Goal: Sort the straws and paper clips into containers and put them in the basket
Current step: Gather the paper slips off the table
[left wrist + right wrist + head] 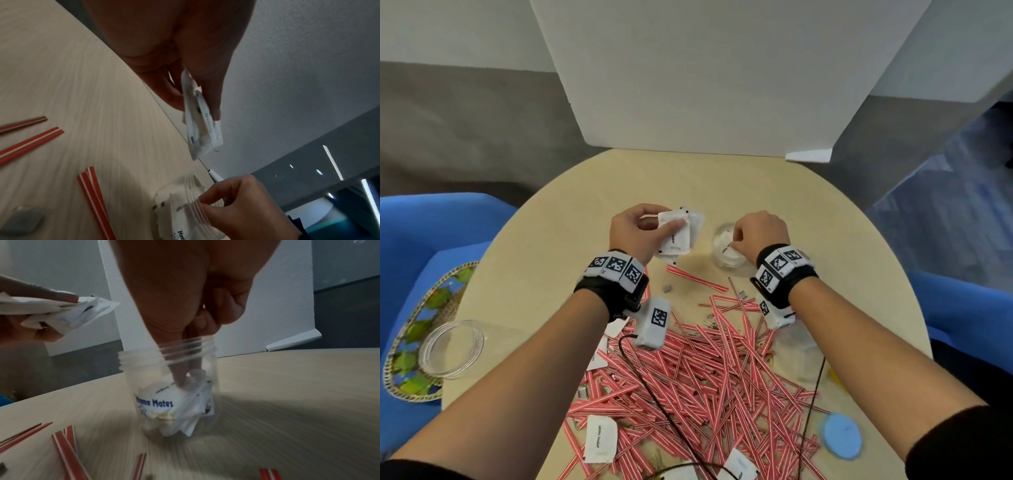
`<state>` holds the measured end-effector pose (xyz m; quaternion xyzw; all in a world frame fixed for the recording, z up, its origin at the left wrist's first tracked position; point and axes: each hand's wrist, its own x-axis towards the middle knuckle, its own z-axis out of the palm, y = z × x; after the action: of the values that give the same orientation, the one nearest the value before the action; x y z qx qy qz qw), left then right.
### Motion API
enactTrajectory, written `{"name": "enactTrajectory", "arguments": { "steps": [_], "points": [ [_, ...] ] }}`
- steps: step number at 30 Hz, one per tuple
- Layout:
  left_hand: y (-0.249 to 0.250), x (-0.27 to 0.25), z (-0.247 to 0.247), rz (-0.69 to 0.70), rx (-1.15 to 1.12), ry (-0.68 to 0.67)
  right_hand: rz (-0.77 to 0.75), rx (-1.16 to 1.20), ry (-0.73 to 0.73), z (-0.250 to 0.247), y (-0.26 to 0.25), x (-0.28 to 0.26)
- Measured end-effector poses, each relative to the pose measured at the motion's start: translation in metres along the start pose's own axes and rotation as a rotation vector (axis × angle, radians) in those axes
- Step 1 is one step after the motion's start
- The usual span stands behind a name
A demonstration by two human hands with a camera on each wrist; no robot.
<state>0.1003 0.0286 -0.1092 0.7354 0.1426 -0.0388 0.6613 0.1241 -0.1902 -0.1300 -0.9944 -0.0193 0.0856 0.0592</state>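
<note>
My left hand point(654, 222) holds a bunch of white paper packets point(676, 234) above the far middle of the table; in the left wrist view the thumb and fingers point(213, 104) pinch the packets point(202, 129). My right hand point(753, 236) reaches two fingers point(180, 378) down into a small clear jar point(127, 360) and pinches a packet among the white packets inside. The jar point(729, 265) stands upright just right of the left hand. A big heap of red-and-white striped straws point(705, 370) lies near me, with small metal clips mixed in.
A woven basket point(400, 342) sits on a blue chair at the left. An empty clear jar point(452, 346) stands by the table's left edge, another clear jar point(801, 353) at the right. A blue lid point(840, 435) and loose white packets point(601, 438) lie near me.
</note>
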Motion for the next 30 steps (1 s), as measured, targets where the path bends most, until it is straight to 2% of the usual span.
{"name": "enactTrajectory", "arguments": {
  "steps": [6,10,13,16,19,21,23,26,28,30],
  "points": [
    [0.002,0.018,0.014,0.050,0.075,-0.084,-0.021,-0.008,-0.073,0.007,0.000,0.006],
    [0.005,0.027,0.036,0.099,0.201,-0.147,-0.018,0.247,-0.119,0.006,0.012,0.004],
    [0.007,0.033,0.059,0.103,0.312,-0.211,0.045,0.523,-0.020,-0.001,0.029,-0.010],
    [0.006,0.036,0.082,0.125,0.414,-0.242,0.099,0.646,0.105,-0.004,0.045,-0.032],
    [0.004,0.038,0.100,0.149,0.486,-0.217,0.142,0.758,0.136,-0.005,0.050,-0.057],
    [0.002,0.040,0.108,0.152,0.513,-0.199,0.141,0.777,0.046,-0.003,0.048,-0.077],
    [0.001,0.043,0.112,0.182,0.554,-0.209,0.090,0.733,-0.143,0.004,0.043,-0.097],
    [0.002,0.044,0.113,0.308,0.778,-0.291,0.018,0.693,-0.356,0.017,0.037,-0.122],
    [0.000,0.044,0.109,0.409,0.915,-0.316,0.023,0.648,-0.402,0.025,0.037,-0.131],
    [-0.004,0.042,0.105,0.475,0.960,-0.315,0.098,0.604,-0.347,0.033,0.040,-0.131]
  ]
}}
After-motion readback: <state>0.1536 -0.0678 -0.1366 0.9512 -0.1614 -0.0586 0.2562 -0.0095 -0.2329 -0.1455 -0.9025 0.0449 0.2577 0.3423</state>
